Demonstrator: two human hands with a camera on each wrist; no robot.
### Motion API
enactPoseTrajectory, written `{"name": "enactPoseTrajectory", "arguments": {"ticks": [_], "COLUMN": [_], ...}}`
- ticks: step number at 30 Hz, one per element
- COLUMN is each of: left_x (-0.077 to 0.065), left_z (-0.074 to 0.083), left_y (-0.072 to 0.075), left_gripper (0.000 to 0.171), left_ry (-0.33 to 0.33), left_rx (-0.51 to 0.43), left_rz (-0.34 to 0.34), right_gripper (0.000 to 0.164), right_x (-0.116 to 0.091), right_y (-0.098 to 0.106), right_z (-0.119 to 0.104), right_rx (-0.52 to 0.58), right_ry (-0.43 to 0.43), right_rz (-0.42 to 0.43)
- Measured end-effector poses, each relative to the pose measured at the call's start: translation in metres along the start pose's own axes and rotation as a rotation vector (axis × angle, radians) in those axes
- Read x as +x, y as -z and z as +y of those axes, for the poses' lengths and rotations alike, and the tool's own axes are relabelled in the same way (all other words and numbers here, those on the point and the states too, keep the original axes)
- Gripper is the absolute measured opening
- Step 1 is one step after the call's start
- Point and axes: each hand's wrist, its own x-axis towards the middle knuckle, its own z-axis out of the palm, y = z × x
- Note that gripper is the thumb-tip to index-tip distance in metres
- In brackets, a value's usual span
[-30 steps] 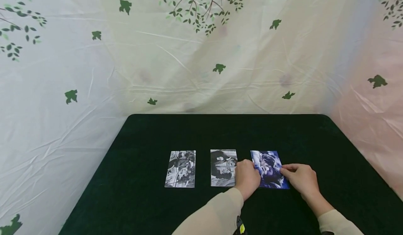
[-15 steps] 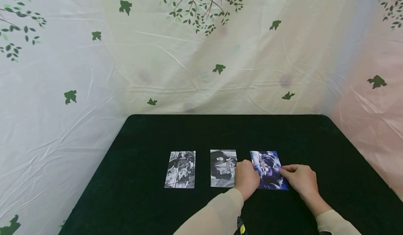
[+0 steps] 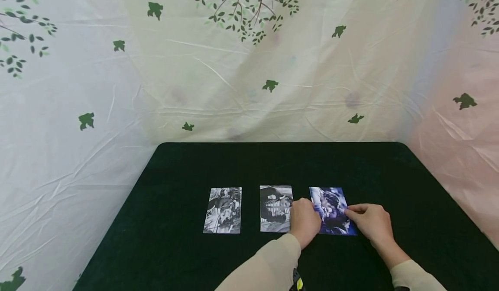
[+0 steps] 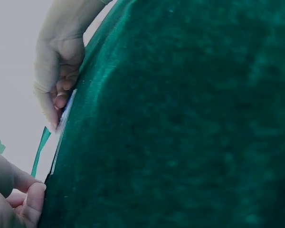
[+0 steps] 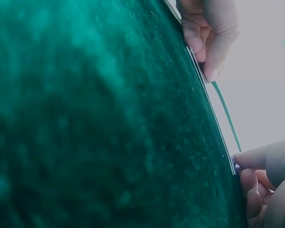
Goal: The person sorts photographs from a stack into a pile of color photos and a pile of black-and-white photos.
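A blue-purple picture card [image 3: 331, 208] lies on the dark green table, the rightmost of three cards in a row. My left hand [image 3: 305, 221] grips its left edge, knuckles up, with the fingertips hidden in the head view. At the right edge, my right hand [image 3: 373, 224] pinches it, thumb on the printed face. From the right wrist, the card's thin edge [image 5: 211, 107] is seen nearly side-on, running between the right hand [image 5: 268, 178] and the left hand [image 5: 209, 33]. The left wrist view also has both hands at the card's ends.
To the left lie a black-and-white picture card [image 3: 274, 208], partly overlapped by the left hand, and another black-and-white card [image 3: 223, 211] farther left. The green table [image 3: 156, 256] has rounded far corners. Behind it hangs a pale cloth [image 3: 218, 87] printed with leaves.
Both hands keep their hold on the blue-purple card, which shifts very slightly left in the head view, along with the whole scene. The other two cards stay put on the table.
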Motion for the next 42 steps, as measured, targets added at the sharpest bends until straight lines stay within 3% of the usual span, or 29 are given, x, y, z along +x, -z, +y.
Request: {"name": "enactPoseTrajectory", "arguments": {"ticks": [4, 7, 9, 14, 19, 26, 34, 42], "left_x": [0.001, 0.0, -0.004, -0.014, -0.016, -0.006, 0.003, 0.001], "left_z": [0.001, 0.004, 0.008, 0.005, -0.018, -0.061, -0.093, -0.099], "left_y": [0.006, 0.014, 0.023, 0.055, 0.092, 0.129, 0.139, 0.131], "left_gripper": [0.039, 0.022, 0.007, 0.01, 0.011, 0.016, 0.02, 0.027], "left_ry": [-0.035, -0.073, -0.081, -0.087, -0.095, -0.106, -0.095, -0.069], "left_rx": [-0.041, -0.096, -0.145, -0.245, -0.174, -0.085, -0.023, 0.05], "left_rz": [0.013, 0.036, 0.039, 0.006, 0.061, 0.145, 0.145, 0.046], "right_gripper": [0.036, 0.041, 0.045, 0.047, 0.046, 0.038, 0.025, 0.035], "right_x": [0.0, 0.001, 0.001, -0.001, -0.007, -0.015, -0.012, -0.009], "right_y": [0.001, 0.003, 0.004, 0.007, 0.005, -0.019, -0.065, -0.082], "right_z": [0.0, 0.003, 0.005, 0.004, -0.015, -0.062, -0.108, -0.118], "right_rx": [0.027, 0.069, 0.095, 0.107, 0.104, 0.066, 0.044, 0.008], "right_ry": [-0.019, -0.042, -0.058, -0.053, 0.011, 0.148, 0.225, 0.185], "right_rz": [0.0, 0.004, 0.005, 0.043, 0.105, 0.026, -0.021, -0.014]}}
